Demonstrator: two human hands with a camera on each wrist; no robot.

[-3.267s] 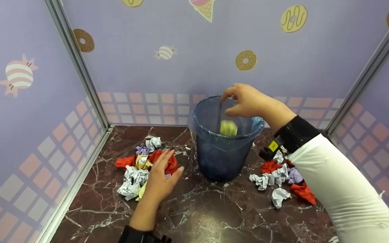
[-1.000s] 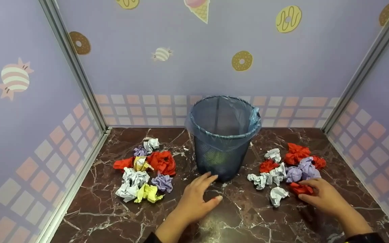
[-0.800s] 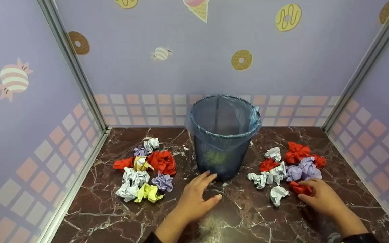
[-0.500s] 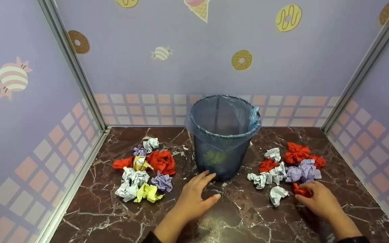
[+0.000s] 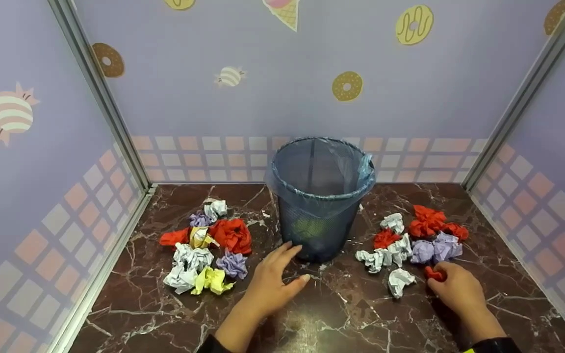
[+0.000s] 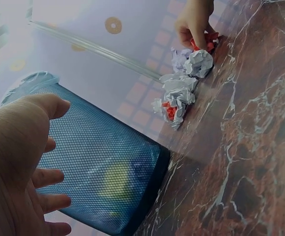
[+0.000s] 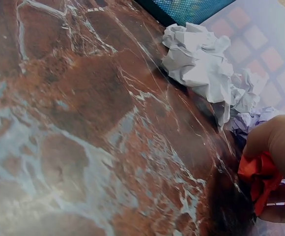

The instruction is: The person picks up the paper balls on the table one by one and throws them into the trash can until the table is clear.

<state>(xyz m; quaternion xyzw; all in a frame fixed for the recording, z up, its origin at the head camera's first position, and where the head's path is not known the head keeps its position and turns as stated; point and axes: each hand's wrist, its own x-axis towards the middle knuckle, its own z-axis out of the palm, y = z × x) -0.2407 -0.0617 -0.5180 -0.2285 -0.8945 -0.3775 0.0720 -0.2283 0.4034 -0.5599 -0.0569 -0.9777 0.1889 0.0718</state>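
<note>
The right hand (image 5: 456, 289) is pinching a red paper ball (image 5: 434, 273) between curled fingers and thumb, the ball sitting low on the marble floor (image 5: 341, 314) at the near edge of the right pile; the right wrist view is showing the red wad (image 7: 260, 179) tucked under the fingertips. The ball is crumpled and roundish, so no long axis or pointing direction is readable. The left hand (image 5: 270, 284) is lying spread and relaxed, palm down on the floor, holding nothing, its fingertips just beside the base of the bin (image 5: 319, 196), touching or not cannot be told. The bin is standing upright in the middle at the back, mouth up, lined with a blue bag, something yellow-green showing through the mesh at the bottom. One bin, two piles. The right pile is showing about four red balls counting the pinched one, two purple, roughly four white, with one white ball (image 5: 400, 280) lying apart just left of the right hand. The left pile (image 5: 204, 245) is showing about two red, two purple, three white and two yellow, though overlaps are making exact counts unsure. The left pile is lying well apart from the right hand.
</note>
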